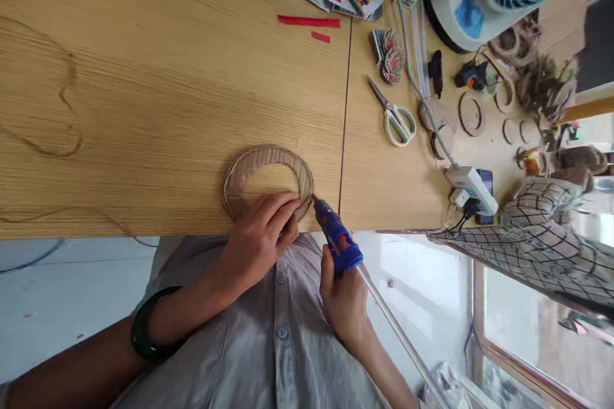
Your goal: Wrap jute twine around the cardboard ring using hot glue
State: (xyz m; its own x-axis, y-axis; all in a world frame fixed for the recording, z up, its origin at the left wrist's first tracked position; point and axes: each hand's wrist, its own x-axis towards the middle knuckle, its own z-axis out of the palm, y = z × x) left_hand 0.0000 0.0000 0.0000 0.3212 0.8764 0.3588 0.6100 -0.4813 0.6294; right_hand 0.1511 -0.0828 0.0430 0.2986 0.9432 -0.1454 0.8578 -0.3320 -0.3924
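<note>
So my left hand (pixel 263 233) is down on the cardboard ring (pixel 233 190), fingers bunched over the near right part of the band. Can't tell from this angle if I'm properly pinching it or just pressing, since the underside of my grip is hidden, but I'd guess it's there to steady the ring against the nozzle. The ring itself sits by the near edge of the table (pixel 167 96), right in front of my shirt, which seems handy because both wrists can come in low from my side. My right hand (pixel 346 300) is wrapped around the blue glue gun (pixel 338 233), nozzle angled up at the ring's right rim, touching or just beside it, honestly hard to say. A long pale glue stick (pixel 398 326) pokes out the back, slanting over my forearm, so holding the gun at that tilt probably leaves the stick room clear of the tabletop. The scissors (pixel 397 118) lie off to the right, past the seam and well apart from the ring, so they're likely parked out of the way. Loose twine (pixel 70 89) trails over on the left, well away from that nozzle.
</note>
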